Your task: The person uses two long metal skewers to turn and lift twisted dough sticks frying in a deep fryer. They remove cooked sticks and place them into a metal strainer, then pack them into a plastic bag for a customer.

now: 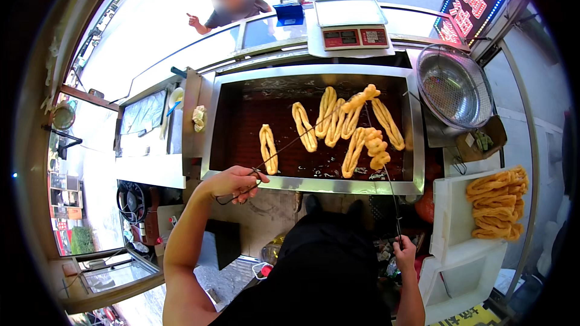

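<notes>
Several fried dough sticks float in dark oil in a rectangular metal fryer (312, 185) before me. My left hand (238, 184), at the front edge, is closed around the looped end of a long thin metal rod (290, 142), whose far part reaches a knobbly piece of dough (361, 98) at the back right. Low on the right, my right hand (404, 250) grips a long metal tool (393, 190) that runs over the rim to a second knobbly piece (377, 148). A single looped dough stick (268, 149) lies apart at the left.
A red and white weighing scale (355, 36) stands behind the fryer, with a person (231, 4) beyond the counter. A wire mesh basket (454, 86) is at the right. Golden dough sticks (498, 203) fill part of a white tray (446, 217). A bottle (272, 250) stands below the fryer.
</notes>
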Action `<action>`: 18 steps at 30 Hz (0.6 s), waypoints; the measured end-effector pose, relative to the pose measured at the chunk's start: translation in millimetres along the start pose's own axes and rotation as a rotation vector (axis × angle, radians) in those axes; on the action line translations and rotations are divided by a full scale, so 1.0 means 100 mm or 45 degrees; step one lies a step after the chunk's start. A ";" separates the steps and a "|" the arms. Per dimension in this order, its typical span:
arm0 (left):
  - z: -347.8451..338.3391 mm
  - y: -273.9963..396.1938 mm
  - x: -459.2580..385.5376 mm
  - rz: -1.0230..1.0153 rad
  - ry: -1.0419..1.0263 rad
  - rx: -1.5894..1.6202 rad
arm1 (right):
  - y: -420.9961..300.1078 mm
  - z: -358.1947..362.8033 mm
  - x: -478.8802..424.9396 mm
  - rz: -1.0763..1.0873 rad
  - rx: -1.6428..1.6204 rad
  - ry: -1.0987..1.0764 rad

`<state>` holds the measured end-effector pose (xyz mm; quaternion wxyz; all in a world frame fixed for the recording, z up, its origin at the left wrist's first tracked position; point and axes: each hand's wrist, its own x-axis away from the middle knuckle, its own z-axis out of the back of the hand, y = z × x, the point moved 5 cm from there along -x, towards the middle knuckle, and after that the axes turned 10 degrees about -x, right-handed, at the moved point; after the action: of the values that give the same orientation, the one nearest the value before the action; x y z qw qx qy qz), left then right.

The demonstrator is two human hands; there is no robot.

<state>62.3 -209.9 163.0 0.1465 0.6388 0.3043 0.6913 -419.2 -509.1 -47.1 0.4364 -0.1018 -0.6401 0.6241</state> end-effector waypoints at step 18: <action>-0.33 -0.15 0.17 0.054 -0.139 0.025 | -0.01 -0.14 -0.11 0.057 -0.021 0.035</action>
<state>24.8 -196.6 167.3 0.1421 0.6832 0.2889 0.6554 -402.8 -507.3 -53.3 0.4303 -0.1282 -0.6368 0.6268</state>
